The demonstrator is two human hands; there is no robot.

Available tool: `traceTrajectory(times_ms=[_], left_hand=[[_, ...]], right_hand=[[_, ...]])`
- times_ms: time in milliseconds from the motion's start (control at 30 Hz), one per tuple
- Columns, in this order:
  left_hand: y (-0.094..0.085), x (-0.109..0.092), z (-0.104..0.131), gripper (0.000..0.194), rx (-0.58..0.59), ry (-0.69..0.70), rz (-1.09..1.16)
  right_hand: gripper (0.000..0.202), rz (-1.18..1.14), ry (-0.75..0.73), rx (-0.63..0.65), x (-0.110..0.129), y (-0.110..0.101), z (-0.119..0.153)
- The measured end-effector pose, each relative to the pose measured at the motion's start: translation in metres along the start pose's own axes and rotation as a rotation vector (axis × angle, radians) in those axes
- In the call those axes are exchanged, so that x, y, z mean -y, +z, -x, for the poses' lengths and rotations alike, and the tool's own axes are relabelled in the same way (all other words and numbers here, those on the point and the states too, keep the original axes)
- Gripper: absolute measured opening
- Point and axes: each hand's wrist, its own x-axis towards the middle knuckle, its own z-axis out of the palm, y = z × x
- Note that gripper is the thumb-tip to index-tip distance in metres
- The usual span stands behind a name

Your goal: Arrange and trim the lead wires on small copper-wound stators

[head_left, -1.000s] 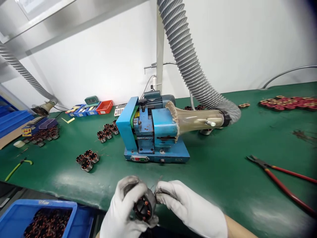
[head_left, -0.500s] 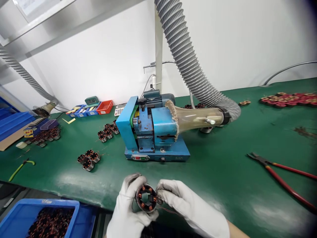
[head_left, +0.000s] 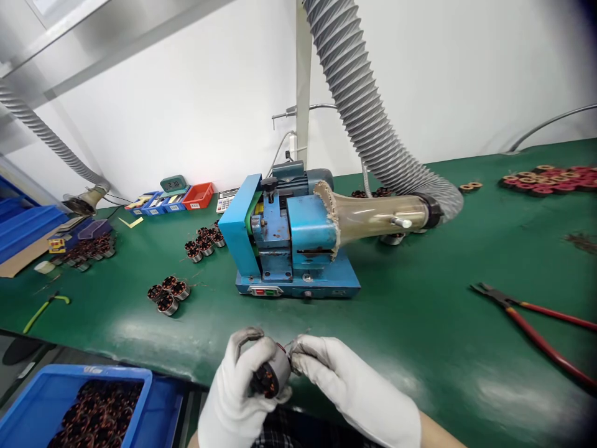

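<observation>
A motor stator (head_left: 281,366) with a grey metal ring and dark copper-wound teeth is tilted on its side, low in front of the blue machine. My left hand (head_left: 237,386), in a white glove with a dirty thumb and fingertips, is closed around it. At the stator's right edge my right hand (head_left: 340,376), also gloved, pinches the thin wire ends (head_left: 293,341) that stick out there. Its fingertips partly hide those wires. Both hands are over the bench's front edge.
The blue machine (head_left: 312,224) with a hose (head_left: 373,112) stands ahead. Stators (head_left: 168,294) sit on the green bench, others in a blue bin (head_left: 147,398). Red-handled pliers (head_left: 527,330) lie right, green-handled cutters (head_left: 44,311) left. Red and tan rings (head_left: 545,180) are far right.
The stator has turned from facing me with its round opening to showing its outer side. My right hand's fingertips have shifted slightly up and left along its edge. The view has shifted slightly.
</observation>
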Motion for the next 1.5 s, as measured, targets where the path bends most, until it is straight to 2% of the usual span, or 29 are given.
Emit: traceTrajectory(times_ms=[100,167,200,267,333,400,467,533,600,667,733,833,900,967,1033,1100,1133,1167,1200,1233,1267,1300,1367,1400,1500], left_hand=[[0.007,0.000,0.003,0.029,-0.004,-0.149,0.153],[0.010,-0.002,0.006,0.015,-0.058,-0.248,0.187],[0.011,-0.002,0.007,0.016,-0.102,-0.255,0.182],[0.014,-0.001,0.011,0.037,-0.131,-0.217,0.094],[0.018,0.005,0.015,0.059,-0.069,-0.164,-0.033],[0.025,0.015,0.017,0.058,0.004,-0.117,-0.098],[0.033,0.026,0.016,0.047,0.040,-0.158,-0.094],[0.040,0.037,0.014,0.041,0.095,-0.262,-0.069],[0.045,0.044,0.012,0.044,0.151,-0.340,-0.034],[0.046,0.048,0.009,0.048,0.181,-0.346,-0.001],[0.045,0.050,0.008,0.049,0.198,-0.328,0.002],[0.046,0.053,0.008,0.049,0.203,-0.332,-0.012],[0.049,0.055,0.011,0.046,0.191,-0.355,-0.015],[0.050,0.055,0.017,0.051,0.144,-0.397,-0.018],[0.046,0.049,0.024,0.068,0.005,-0.450,-0.042],[0.036,0.034,0.029,0.081,-0.232,-0.469,-0.152],[0.030,0.025,0.028,0.083,-0.355,-0.416,-0.226],[0.025,0.016,0.026,0.080,-0.433,-0.301,-0.285],[0.020,0.009,0.021,0.076,-0.435,-0.146,-0.309],[0.017,0.003,0.014,0.076,-0.357,0.012,-0.293],[0.017,0.001,0.006,0.080,-0.225,0.125,-0.246],[0.018,0.002,-0.002,0.087,-0.071,0.165,-0.187],[0.024,0.012,-0.015,0.100,0.211,0.079,-0.093],[0.028,0.019,-0.018,0.102,0.306,0.006,-0.062],[0.038,0.038,-0.014,0.079,0.470,-0.120,-0.008]], right_hand=[[0.028,0.157,0.052,-0.116,0.000,0.005,-0.001],[0.030,0.074,0.053,-0.094,-0.002,0.008,-0.003],[0.032,-0.045,0.053,-0.046,-0.004,0.009,-0.005],[0.035,-0.387,0.092,0.084,-0.013,0.011,-0.010],[0.037,-0.717,0.176,0.205,-0.027,0.014,-0.017],[0.033,-0.840,0.268,0.278,-0.041,0.015,-0.026],[0.027,-0.633,0.288,0.280,-0.050,0.013,-0.034],[0.023,-0.132,0.192,0.220,-0.050,0.009,-0.039],[0.020,0.466,0.017,0.187,-0.043,0.005,-0.042],[0.016,0.935,-0.126,0.243,-0.035,0.001,-0.044],[0.021,1.166,-0.181,0.339,-0.031,-0.005,-0.044],[0.023,1.132,-0.143,0.381,-0.036,-0.022,-0.042],[0.022,1.010,-0.056,0.330,-0.043,-0.038,-0.037],[0.026,0.850,0.039,0.220,-0.047,-0.052,-0.028],[0.031,0.666,0.072,0.095,-0.045,-0.056,-0.019],[0.033,0.539,0.027,0.033,-0.038,-0.048,-0.012],[0.033,0.523,-0.005,0.032,-0.034,-0.039,-0.010],[0.034,0.535,-0.034,0.051,-0.031,-0.029,-0.011],[0.037,0.568,-0.056,0.083,-0.029,-0.018,-0.014],[0.040,0.610,-0.064,0.118,-0.028,-0.007,-0.018],[0.042,0.651,-0.057,0.145,-0.028,0.003,-0.023],[0.043,0.675,-0.044,0.164,-0.030,0.010,-0.028],[0.043,0.653,-0.012,0.180,-0.035,0.017,-0.036],[0.042,0.611,0.007,0.181,-0.038,0.017,-0.038],[0.030,0.502,0.039,0.179,-0.045,0.011,-0.036]])
